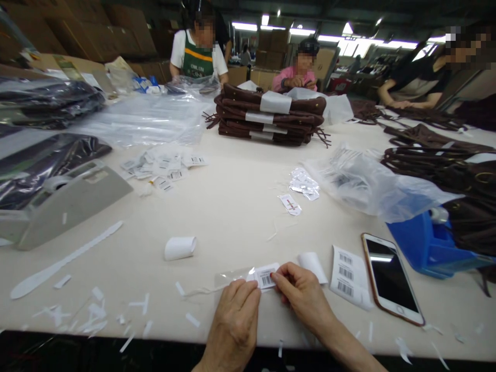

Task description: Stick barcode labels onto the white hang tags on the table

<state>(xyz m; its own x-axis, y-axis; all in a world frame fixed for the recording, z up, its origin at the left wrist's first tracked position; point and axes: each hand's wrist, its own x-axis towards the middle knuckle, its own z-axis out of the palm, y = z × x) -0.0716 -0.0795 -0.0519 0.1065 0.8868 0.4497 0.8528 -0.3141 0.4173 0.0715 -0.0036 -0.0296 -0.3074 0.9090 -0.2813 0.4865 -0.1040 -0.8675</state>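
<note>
Near the table's front edge, my left hand [236, 320] and my right hand [302, 294] meet over a small clear plastic bag [232, 279] lying flat on the white table [232, 206]. A white barcode sticker [265, 278] sits on the bag. My right fingertips pinch the sticker's right edge. My left hand's fingers are curled down on the bag just left of the sticker.
A barcode label sheet [346, 276] and a phone [391, 279] lie to the right, beside a blue tape dispenser [430, 245]. A grey tape dispenser [65, 201] stands left. Paper scraps litter the front. Stacked brown bags [271, 116] and three seated or standing people are at the far side.
</note>
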